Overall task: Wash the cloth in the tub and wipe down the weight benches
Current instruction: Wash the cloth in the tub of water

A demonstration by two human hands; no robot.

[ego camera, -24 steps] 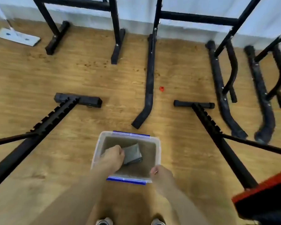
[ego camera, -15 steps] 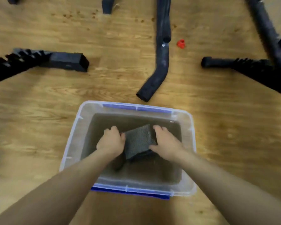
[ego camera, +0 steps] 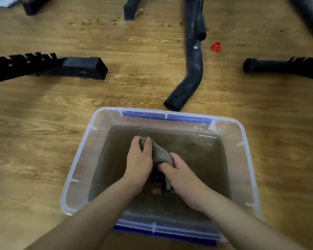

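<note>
Grey cloth sits bunched over the water in the tub, your left hand and right hand both gripping it. Expect it soaked, limp, heavy; take it at both ends to wring.

Left hand: bare, inside the tub.
Right hand: bare, inside the tub.
Forearms: bare along their whole visible length, crossing the tub's near rim.

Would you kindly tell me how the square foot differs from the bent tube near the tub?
The square foot has a boxy section and runs straight; the bent tube is round and kinked. The foot lies well clear of the tub; the tube's end almost meets its far rim. Both are black, on the floor.
</note>
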